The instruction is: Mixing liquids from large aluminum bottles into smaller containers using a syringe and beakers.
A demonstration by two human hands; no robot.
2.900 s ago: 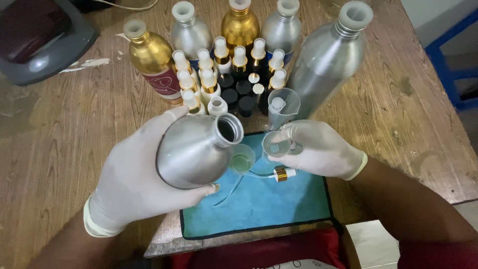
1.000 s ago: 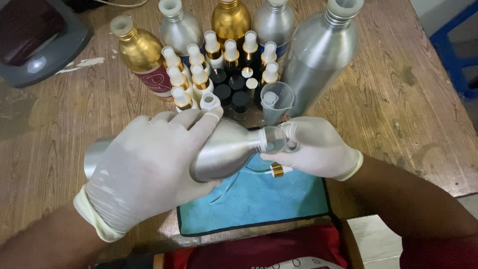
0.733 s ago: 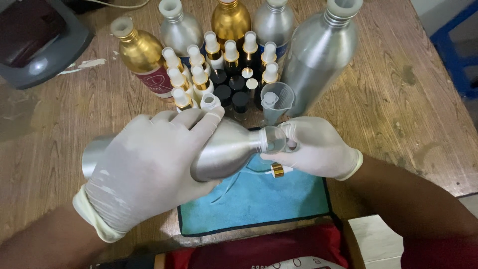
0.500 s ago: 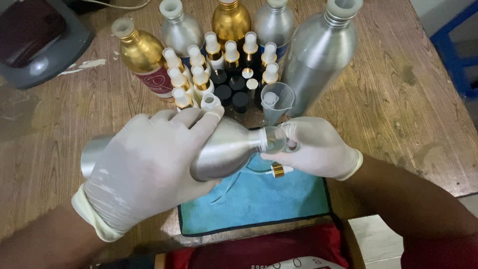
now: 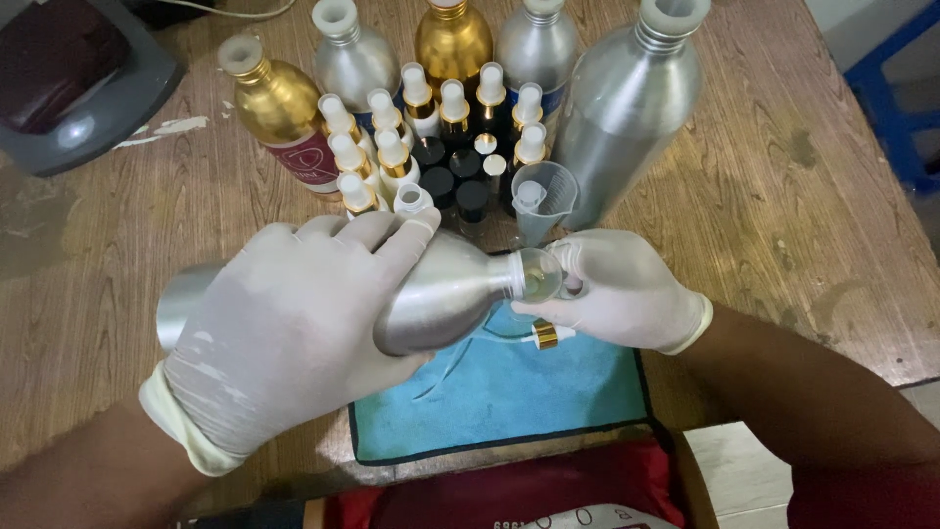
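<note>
Far left at the top there's a grey plastic device (image 5: 73, 83) with a dark top sitting on the wooden table (image 5: 783, 225). Next, the left hand (image 5: 284, 328), in a whitish glove, is wrapped over a silver aluminium bottle (image 5: 441, 294), gripping it firmly around the body. The bottle is tipped almost flat on its side with the neck pointing right, and its mouth sits right at the rim of a small clear cup (image 5: 539, 276). Under both hands there's a teal cloth (image 5: 509, 392) laid on the table edge, and a little gold spray cap with a thin tube (image 5: 541, 336) lies on it just below the cup. Behind the hands it's crowded: a gold bottle with a red label (image 5: 279, 113), a cluster of small spray bottles with white caps (image 5: 431, 127), a few dark-capped ones, a clear measuring beaker (image 5: 543, 196), then a tall silver bottle (image 5: 636, 108) standing upright. The right hand (image 5: 622, 289), also gloved, holds the small clear cup pinched between fingers and thumb, kept up against the bottle's mouth just above the cloth.
</note>
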